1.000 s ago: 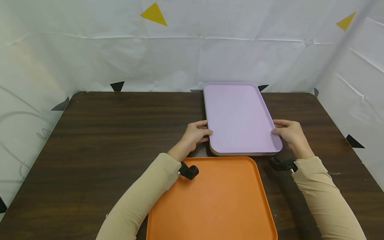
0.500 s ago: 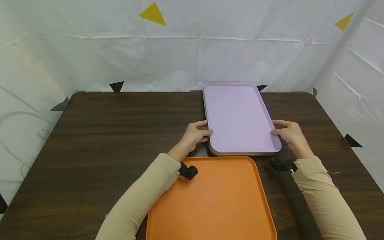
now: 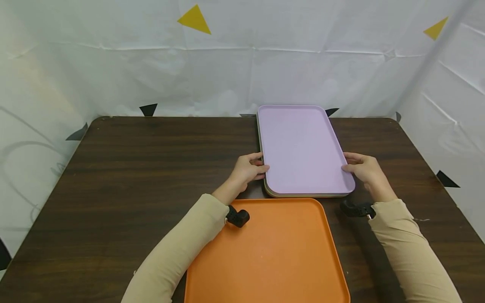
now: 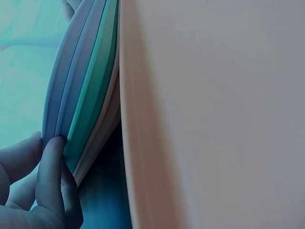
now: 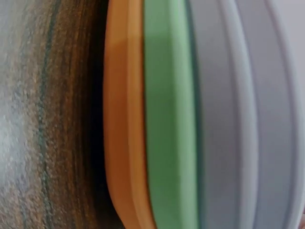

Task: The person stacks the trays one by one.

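Very little had changed over the last second: the lilac tray (image 3: 303, 147) sat on top of its stack at the far right-centre of the dark wooden table (image 3: 151, 168), and both hands stayed at its two long edges. The only visible difference was a slight settling — the tray's near corner lay a touch closer to square with the trays beneath it, and the right hand (image 3: 364, 169) had drawn in fractionally. Judging by that, the top tray was gripped at both sides but not yet lifted clear of the stack.

The left hand (image 3: 248, 168) held the tray's left edge near the front corner, thumb over the rim and fingers curled below. In the left wrist view the fingertips (image 4: 52, 162) pressed against the layered rims of the stack (image 4: 88, 95) — pale lilac-grey edges above a green one, so the pile held several trays. The right hand mirrored it on the right edge, thumb on the rim and fingers curled under; the right wrist view showed only the stacked edges, orange (image 5: 121, 119) at the bottom, green (image 5: 169, 114) above it and grey-lilac on top, with no fingers in frame.

Both forearms, in beige sleeves, reached forward past the orange tray (image 3: 265, 252), which lay just in front of the stack at the near edge of the table. The wrists stayed low, close to the tabletop.
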